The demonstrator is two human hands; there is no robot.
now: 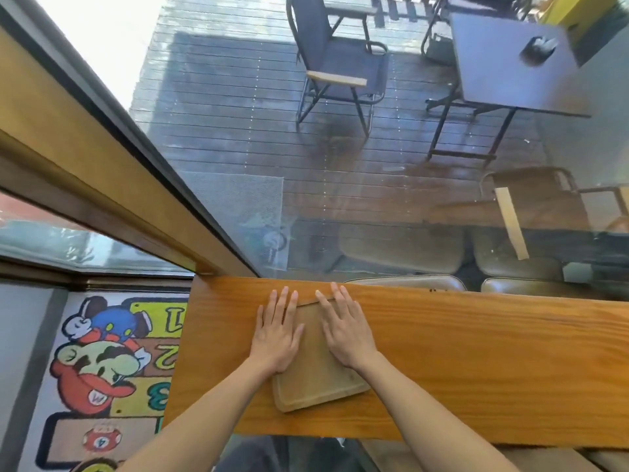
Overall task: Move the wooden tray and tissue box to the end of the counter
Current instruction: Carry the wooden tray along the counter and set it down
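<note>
A pale wooden tray (315,379) with rounded corners lies flat on the orange-brown wooden counter (476,362), near the counter's left end. My left hand (276,332) rests palm down on the tray's left side, fingers spread and reaching past its far edge. My right hand (343,327) lies flat on the tray's right side, fingers spread the same way. Neither hand is curled around the tray. No tissue box is in view.
The counter runs along a large window (340,165); its left end (183,352) is close to my left hand. Beyond the glass are a deck, a dark chair (335,63) and a table (510,66). A cartoon rug (109,362) covers the floor at lower left.
</note>
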